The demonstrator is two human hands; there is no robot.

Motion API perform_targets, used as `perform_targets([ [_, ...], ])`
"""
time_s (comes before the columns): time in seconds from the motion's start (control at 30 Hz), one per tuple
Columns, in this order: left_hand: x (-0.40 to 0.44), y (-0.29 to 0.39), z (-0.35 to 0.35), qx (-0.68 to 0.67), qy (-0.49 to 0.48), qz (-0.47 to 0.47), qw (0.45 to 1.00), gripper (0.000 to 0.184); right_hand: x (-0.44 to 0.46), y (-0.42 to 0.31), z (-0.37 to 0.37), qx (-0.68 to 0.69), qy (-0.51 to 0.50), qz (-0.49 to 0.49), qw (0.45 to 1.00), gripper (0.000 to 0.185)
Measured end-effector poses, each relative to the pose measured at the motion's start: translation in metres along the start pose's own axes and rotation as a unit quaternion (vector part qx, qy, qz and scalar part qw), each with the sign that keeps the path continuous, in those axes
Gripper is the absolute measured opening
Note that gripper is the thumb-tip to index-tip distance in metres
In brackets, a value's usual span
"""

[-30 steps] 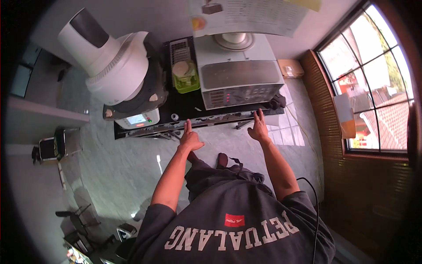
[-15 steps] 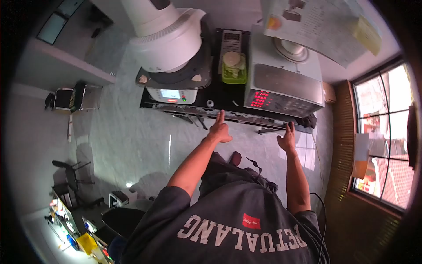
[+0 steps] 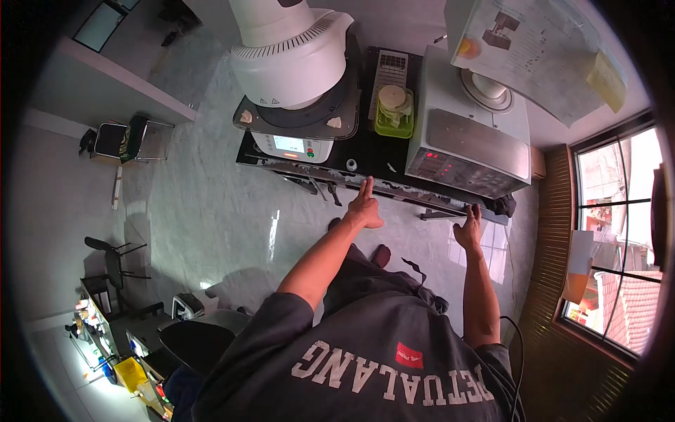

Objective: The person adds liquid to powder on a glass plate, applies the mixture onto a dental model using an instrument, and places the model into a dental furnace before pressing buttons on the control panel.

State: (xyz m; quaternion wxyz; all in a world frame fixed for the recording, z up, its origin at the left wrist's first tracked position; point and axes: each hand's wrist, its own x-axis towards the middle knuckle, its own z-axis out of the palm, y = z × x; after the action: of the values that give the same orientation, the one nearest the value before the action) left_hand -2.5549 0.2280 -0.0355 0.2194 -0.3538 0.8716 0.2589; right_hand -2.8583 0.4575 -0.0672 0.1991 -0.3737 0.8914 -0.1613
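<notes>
My left hand (image 3: 365, 208) rests its outstretched fingers at the front edge of the black table (image 3: 365, 151), with the thumb out to the side. A small white ring-shaped piece (image 3: 351, 164) lies on the table just beyond its fingertips. Farther right, my right hand (image 3: 469, 231) also has its fingers extended against the table edge, below the front of a metal-cased machine (image 3: 467, 162). Neither hand holds anything.
A white domed machine (image 3: 292, 63) with a lit screen (image 3: 289, 144) stands at the table's left; pale pieces sit on its tray. A green basket (image 3: 395, 129) holds pale discs. Papers (image 3: 527, 49) hang at upper right. Behind are a black chair (image 3: 200, 341) and a cluttered desk.
The camera view has shifted, so the table and machines appear farther right. Both hands stay at the table edge in much the same pose.
</notes>
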Motion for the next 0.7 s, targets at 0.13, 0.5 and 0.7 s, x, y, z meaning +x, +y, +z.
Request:
perform_targets([
  [0.13,0.006,-0.002,0.007,0.010,0.003,-0.002,1.000,0.069,-0.002,-0.002,0.000,-0.002,0.009,0.002,1.000,0.092],
  [0.5,-0.004,0.004,-0.007,-0.003,-0.016,-0.004,1.000,0.071,-0.003,-0.002,-0.001,0.005,-0.010,0.007,1.000,0.098],
  [0.7,-0.002,0.002,-0.005,-0.001,-0.014,-0.007,1.000,0.069,-0.002,-0.006,-0.004,0.004,-0.009,-0.001,1.000,0.093],
])
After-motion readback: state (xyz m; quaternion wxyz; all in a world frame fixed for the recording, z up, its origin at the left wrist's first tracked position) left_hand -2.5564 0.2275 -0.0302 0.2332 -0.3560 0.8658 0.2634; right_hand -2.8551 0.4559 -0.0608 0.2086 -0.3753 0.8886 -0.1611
